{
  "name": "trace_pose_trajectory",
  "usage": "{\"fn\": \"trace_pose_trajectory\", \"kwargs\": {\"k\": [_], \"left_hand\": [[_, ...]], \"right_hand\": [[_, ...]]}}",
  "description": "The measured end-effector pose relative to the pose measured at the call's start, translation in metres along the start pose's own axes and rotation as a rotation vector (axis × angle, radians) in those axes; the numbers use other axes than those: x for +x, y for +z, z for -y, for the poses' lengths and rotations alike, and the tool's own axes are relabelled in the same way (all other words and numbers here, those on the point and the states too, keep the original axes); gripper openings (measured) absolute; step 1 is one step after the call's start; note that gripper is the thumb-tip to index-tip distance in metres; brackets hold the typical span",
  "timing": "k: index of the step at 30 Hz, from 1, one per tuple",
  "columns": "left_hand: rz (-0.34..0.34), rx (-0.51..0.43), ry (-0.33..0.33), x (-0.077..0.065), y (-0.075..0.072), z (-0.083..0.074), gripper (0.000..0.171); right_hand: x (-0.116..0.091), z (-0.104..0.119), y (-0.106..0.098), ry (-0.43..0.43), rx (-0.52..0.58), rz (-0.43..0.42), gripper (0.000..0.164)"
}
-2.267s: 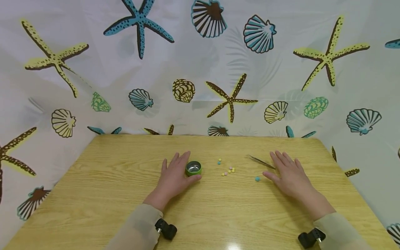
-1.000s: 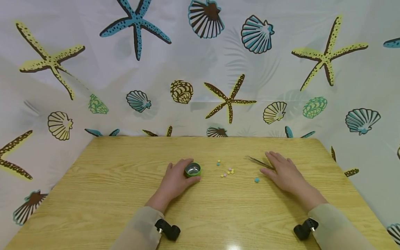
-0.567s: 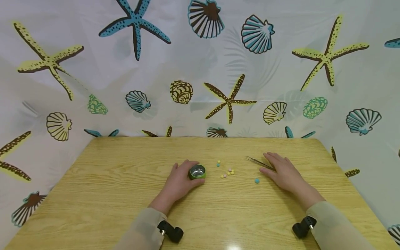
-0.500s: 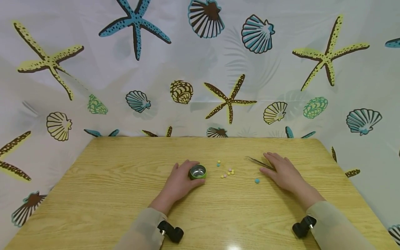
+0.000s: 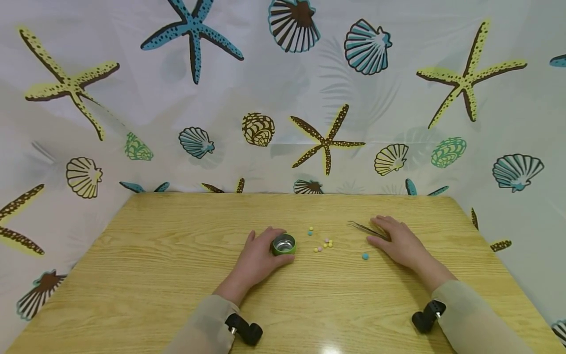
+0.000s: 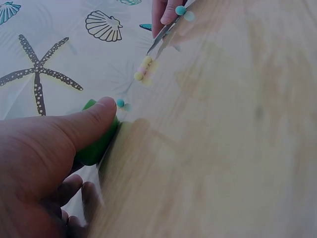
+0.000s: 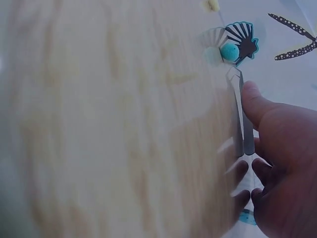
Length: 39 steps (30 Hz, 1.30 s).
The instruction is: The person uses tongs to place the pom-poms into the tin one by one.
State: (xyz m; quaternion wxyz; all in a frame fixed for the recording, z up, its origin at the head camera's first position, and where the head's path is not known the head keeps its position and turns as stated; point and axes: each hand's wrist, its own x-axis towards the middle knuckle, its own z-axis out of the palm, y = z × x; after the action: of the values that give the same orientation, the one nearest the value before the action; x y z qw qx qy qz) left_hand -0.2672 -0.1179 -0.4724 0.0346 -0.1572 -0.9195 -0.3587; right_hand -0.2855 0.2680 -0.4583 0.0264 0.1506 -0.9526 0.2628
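Observation:
My left hand [image 5: 261, 258] holds a small round green tin [image 5: 286, 252] with a silvery inside, thumb on the near side and fingers round the far side. In the left wrist view the thumb presses against the green wall of the tin [image 6: 94, 148]. A pair of thin bent-tip tweezers [image 5: 365, 228] lies on the table, tips pointing left. Around its rear part is my right hand [image 5: 400, 243], thumb and index finger apart on either side. The right wrist view has the thumb tip right at the tweezers [image 7: 246, 129]. A blue ball [image 5: 365, 256] sits near that thumb.
Several small yellow and pink beads [image 5: 326, 244] lie between the hands. Farther back, a yellow bead [image 5: 311, 228] and a blue bead [image 5: 310, 233] sit close together. The wooden table [image 5: 177, 236] meets a shell-patterned cloth [image 5: 265, 162] at its far and side edges.
My left hand has closed round the tin and slid it right and slightly nearer, towards the beads. The right hand has come in lower around the tweezers, which stay in place.

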Motion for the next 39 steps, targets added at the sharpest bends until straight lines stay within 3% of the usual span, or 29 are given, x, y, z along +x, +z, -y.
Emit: {"fn": "trace_pose_trajectory", "kwargs": {"k": [26, 39], "left_hand": [[0.007, 0.026, 0.010, -0.0034, 0.0028, 0.0007, 0.067], [-0.001, 0.030, 0.014, -0.0035, 0.0016, -0.0009, 0.066]], "right_hand": [[0.0036, -0.0020, 0.0050, 0.107, 0.201, -0.024, 0.047], [0.0075, 0.0013, 0.0067, 0.161, 0.219, -0.079, 0.032]]}}
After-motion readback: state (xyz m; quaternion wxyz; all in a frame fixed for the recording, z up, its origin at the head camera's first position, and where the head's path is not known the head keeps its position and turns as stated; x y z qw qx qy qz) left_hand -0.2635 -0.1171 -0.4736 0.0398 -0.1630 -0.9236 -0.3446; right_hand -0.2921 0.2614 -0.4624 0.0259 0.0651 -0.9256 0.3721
